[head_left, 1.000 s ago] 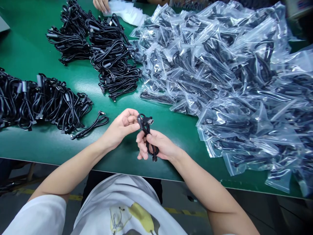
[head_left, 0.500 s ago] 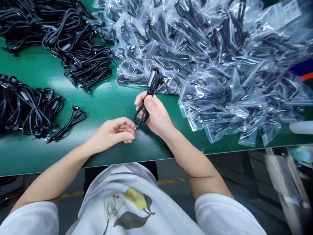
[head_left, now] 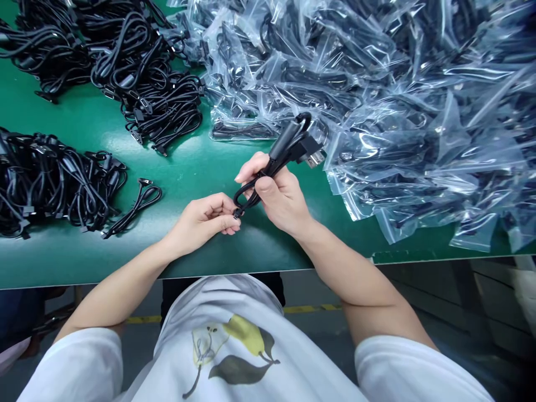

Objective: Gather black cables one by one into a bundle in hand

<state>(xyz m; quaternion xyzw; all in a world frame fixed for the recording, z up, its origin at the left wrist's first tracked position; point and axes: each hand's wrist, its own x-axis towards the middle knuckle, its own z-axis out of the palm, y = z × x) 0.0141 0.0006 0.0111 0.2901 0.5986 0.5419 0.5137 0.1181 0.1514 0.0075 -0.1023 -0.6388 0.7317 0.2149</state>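
Observation:
A bundled black cable [head_left: 280, 157] is gripped around its middle by my right hand [head_left: 285, 198]. Its upper end, with a thick black sleeve and a metal-tipped USB plug, points away to the upper right. My left hand [head_left: 209, 219] pinches the small connector at the lower end of the same cable between thumb and fingers. Both hands are above the green table [head_left: 201, 254], close to its front edge. To the left of my left hand lies a single bundled cable [head_left: 136, 209], apart from the heap beside it.
One heap of bundled black cables [head_left: 54, 181] lies at the left, and another cable heap [head_left: 142, 78] is farther back. Clear plastic bags with black cables [head_left: 368, 123] cover the back and right of the table. A yellow floor line [head_left: 312, 308] shows below the edge.
My left hand has closed on the cable's lower connector. The upper end of the cable has swung to the right and toward me in my right hand. The whole view has shifted slightly.

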